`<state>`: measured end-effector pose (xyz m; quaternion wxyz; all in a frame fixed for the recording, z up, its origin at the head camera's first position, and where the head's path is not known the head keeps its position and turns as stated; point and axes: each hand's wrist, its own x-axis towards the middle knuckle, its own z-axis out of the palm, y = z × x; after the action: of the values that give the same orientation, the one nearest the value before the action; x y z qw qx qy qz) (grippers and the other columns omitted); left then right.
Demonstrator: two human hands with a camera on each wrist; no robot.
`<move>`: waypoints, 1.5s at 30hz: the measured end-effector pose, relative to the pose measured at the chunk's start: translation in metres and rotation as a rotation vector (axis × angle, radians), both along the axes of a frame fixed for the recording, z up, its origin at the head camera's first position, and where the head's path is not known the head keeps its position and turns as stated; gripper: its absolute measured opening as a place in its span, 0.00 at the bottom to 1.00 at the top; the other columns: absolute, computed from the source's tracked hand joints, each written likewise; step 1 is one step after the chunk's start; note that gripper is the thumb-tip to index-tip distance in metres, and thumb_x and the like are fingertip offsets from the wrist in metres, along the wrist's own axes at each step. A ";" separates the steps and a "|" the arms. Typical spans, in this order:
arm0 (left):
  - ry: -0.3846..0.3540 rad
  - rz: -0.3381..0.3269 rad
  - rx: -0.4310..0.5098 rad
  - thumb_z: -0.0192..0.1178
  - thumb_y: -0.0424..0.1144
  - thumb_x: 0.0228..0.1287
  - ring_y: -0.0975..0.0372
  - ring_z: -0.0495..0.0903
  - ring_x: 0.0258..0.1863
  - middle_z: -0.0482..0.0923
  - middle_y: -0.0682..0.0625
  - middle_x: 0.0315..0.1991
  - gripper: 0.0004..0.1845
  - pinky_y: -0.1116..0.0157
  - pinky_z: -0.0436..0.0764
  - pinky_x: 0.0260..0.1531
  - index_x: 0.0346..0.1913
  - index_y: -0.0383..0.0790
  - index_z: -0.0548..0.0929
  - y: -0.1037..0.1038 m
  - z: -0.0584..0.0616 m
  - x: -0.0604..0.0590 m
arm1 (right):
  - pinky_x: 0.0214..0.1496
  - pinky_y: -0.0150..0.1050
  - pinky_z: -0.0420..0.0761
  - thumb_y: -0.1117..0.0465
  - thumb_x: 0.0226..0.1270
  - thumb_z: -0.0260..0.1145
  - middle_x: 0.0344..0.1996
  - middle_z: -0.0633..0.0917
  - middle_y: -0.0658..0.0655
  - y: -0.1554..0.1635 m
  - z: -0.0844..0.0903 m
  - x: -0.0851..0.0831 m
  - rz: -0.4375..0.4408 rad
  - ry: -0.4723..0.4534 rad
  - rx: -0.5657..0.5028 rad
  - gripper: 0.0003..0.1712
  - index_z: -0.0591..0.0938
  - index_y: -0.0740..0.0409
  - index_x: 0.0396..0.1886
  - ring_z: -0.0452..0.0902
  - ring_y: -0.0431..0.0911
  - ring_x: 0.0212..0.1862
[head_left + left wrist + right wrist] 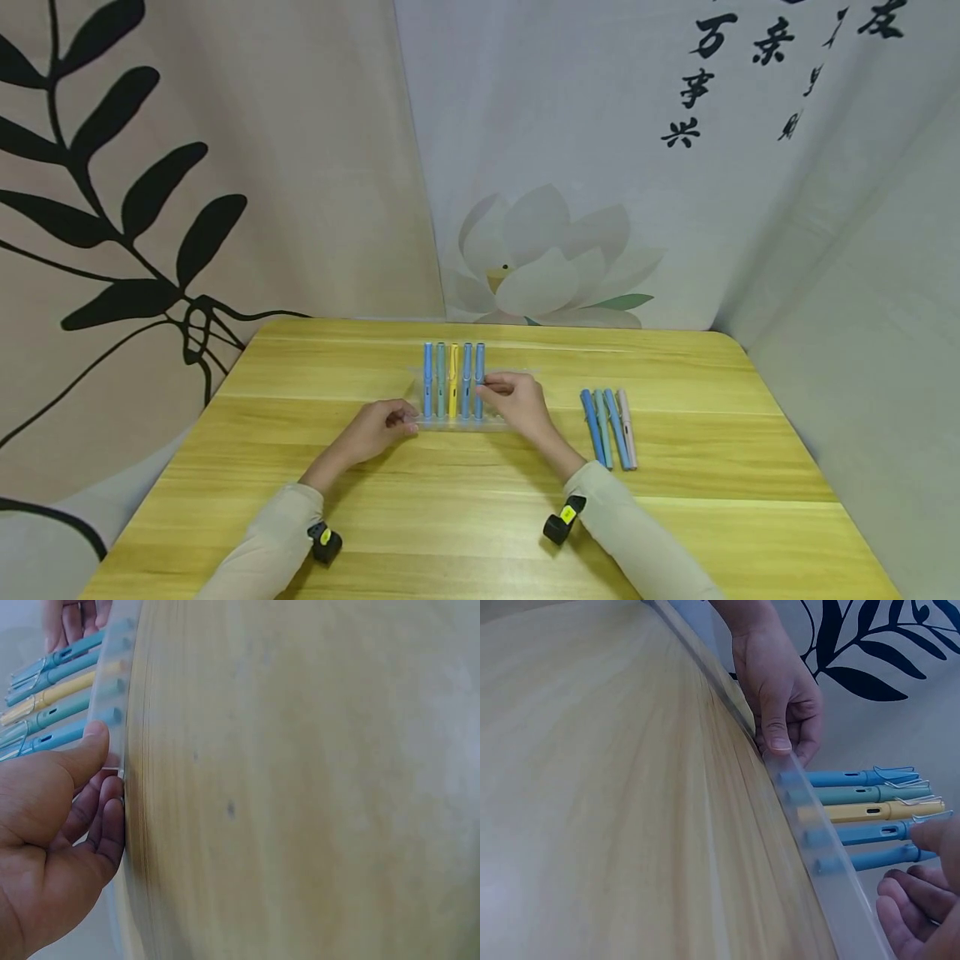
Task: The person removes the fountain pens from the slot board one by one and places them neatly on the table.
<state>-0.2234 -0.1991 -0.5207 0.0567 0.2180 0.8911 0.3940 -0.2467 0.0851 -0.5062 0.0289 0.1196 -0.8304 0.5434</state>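
Observation:
A clear plastic pen holder (495, 423) stands on the table with a row of several pens upright in it: blue, green, a yellow pen (453, 379) and more blue. My left hand (382, 429) grips the holder's left end, thumb over its front strip, as the left wrist view shows (60, 825). With thumb and fingers, my right hand (517, 402) pinches the rightmost blue pen (479, 367), whose lower end is in the holder. In the right wrist view that pen (870, 859) lies beside the right fingers, which are partly cut off by the frame edge.
To the right of the holder, several loose pens lie side by side on the wooden table (712, 450), among them a pink pen (627, 429). Printed curtains (315, 167) hang behind the table. A black camera (558, 527) is worn on the right sleeve.

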 end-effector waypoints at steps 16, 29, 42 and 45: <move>-0.008 0.009 -0.006 0.62 0.40 0.65 0.64 0.77 0.35 0.79 0.56 0.35 0.08 0.67 0.78 0.37 0.44 0.43 0.82 0.002 0.001 0.000 | 0.37 0.35 0.82 0.52 0.62 0.69 0.34 0.87 0.49 -0.008 0.003 -0.002 -0.039 0.013 0.043 0.14 0.86 0.55 0.41 0.83 0.40 0.36; 0.001 -0.002 -0.002 0.62 0.40 0.65 0.64 0.77 0.34 0.79 0.56 0.34 0.08 0.67 0.78 0.36 0.44 0.43 0.82 0.000 -0.001 -0.001 | 0.36 0.35 0.82 0.52 0.62 0.69 0.34 0.88 0.48 -0.007 0.008 0.001 -0.037 0.032 0.032 0.13 0.87 0.55 0.41 0.83 0.39 0.35; 0.011 -0.002 -0.012 0.62 0.40 0.65 0.65 0.77 0.34 0.79 0.56 0.34 0.08 0.67 0.78 0.37 0.44 0.41 0.82 0.001 0.001 -0.001 | 0.40 0.37 0.82 0.50 0.62 0.69 0.36 0.87 0.46 0.005 0.030 0.011 -0.041 0.047 0.008 0.15 0.86 0.51 0.44 0.82 0.39 0.38; 0.019 0.004 -0.023 0.62 0.41 0.65 0.65 0.77 0.35 0.80 0.56 0.34 0.09 0.67 0.78 0.38 0.44 0.42 0.82 0.001 0.000 -0.002 | 0.41 0.38 0.82 0.47 0.62 0.68 0.37 0.87 0.45 0.009 0.034 0.013 -0.036 0.054 0.014 0.17 0.85 0.50 0.46 0.82 0.39 0.39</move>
<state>-0.2252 -0.1984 -0.5204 0.0500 0.2192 0.8964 0.3820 -0.2335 0.0941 -0.4722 0.0604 0.1193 -0.8350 0.5337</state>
